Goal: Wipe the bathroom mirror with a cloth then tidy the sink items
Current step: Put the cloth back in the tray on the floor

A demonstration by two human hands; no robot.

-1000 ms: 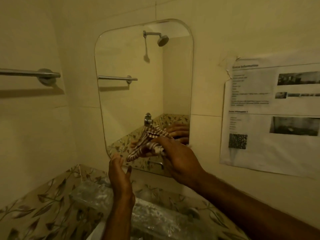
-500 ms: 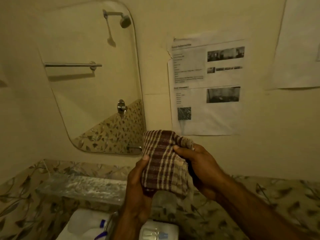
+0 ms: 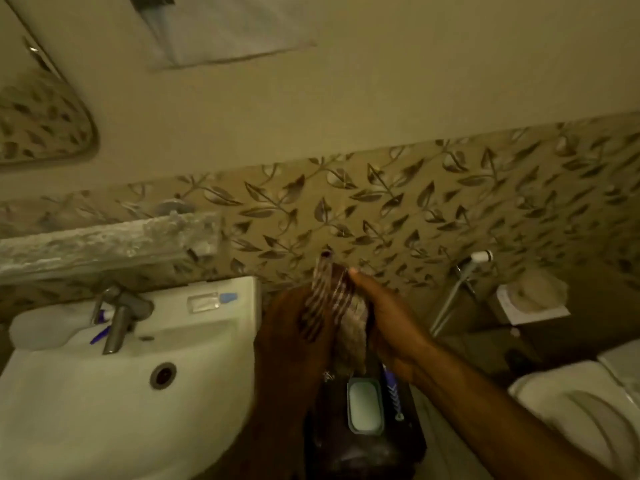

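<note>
Both hands hold a brown-and-white checked cloth [image 3: 334, 306] just right of the white sink [image 3: 114, 393]. My left hand [image 3: 287, 327] grips its left side and my right hand [image 3: 388, 317] grips its right side. The cloth hangs bunched between them, over a dark surface. Only the lower corner of the mirror [image 3: 38, 123] shows, at the far left. On the sink rim lie a small clear bottle with a blue cap [image 3: 211, 301] and a white and blue tube [image 3: 104, 315] behind the tap [image 3: 119, 315].
Below the cloth a green soap bar in a dark dish [image 3: 365, 403] and a purple-handled item [image 3: 391, 393] rest on the dark surface. A glass shelf [image 3: 104, 237] runs above the sink. A hand sprayer [image 3: 460, 285] hangs on the wall, and a toilet [image 3: 581, 403] is at the right.
The view has swung down and right from the mirror to the sink. The cloth came off the mirror, was gathered in both hands, and now sits lower beside the sink.
</note>
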